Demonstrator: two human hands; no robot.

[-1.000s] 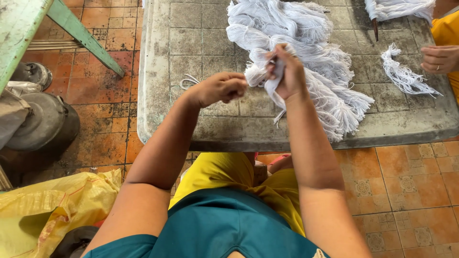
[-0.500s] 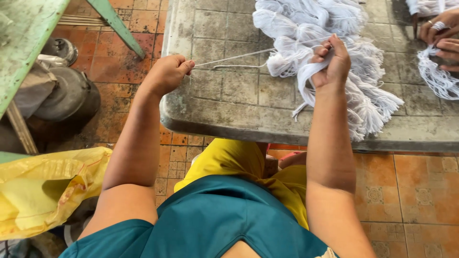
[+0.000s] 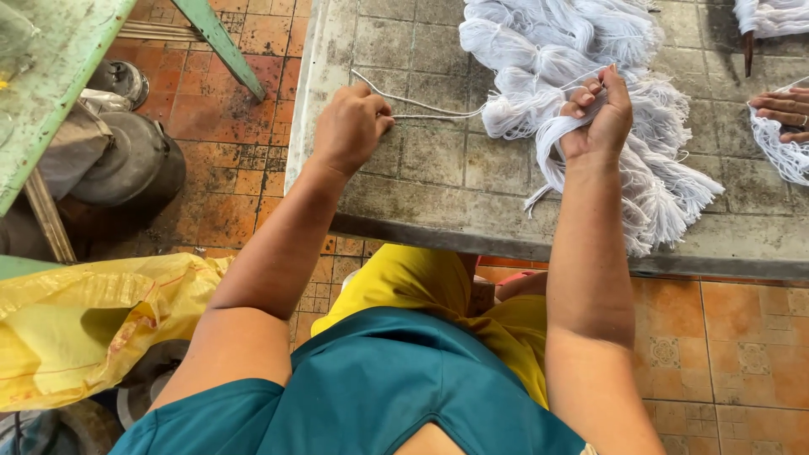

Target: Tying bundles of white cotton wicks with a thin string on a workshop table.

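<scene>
The right hand (image 3: pixel 597 114) is closed on a bundle (image 3: pixel 552 139) of white yarn, its grip tight about the bundle's neck, lifted just above the table (image 3: pixel 421 181). The left hand (image 3: pixel 350 126) sits left of the bundle with its grip pinched shut on a white string (image 3: pixel 425 108) that runs taut across to the bundle. A heap of finished bundles (image 3: pixel 590 42) lies behind the bundle, touching it. Right of the bundle, another person's hand (image 3: pixel 779 105) rests on loose yarn (image 3: pixel 784 147).

Risk, as I judge it: the string could slip from the pinch or snap if pulled hard, and a slack right grip would let the strands splay. Loose tails could snag the heap.
</scene>
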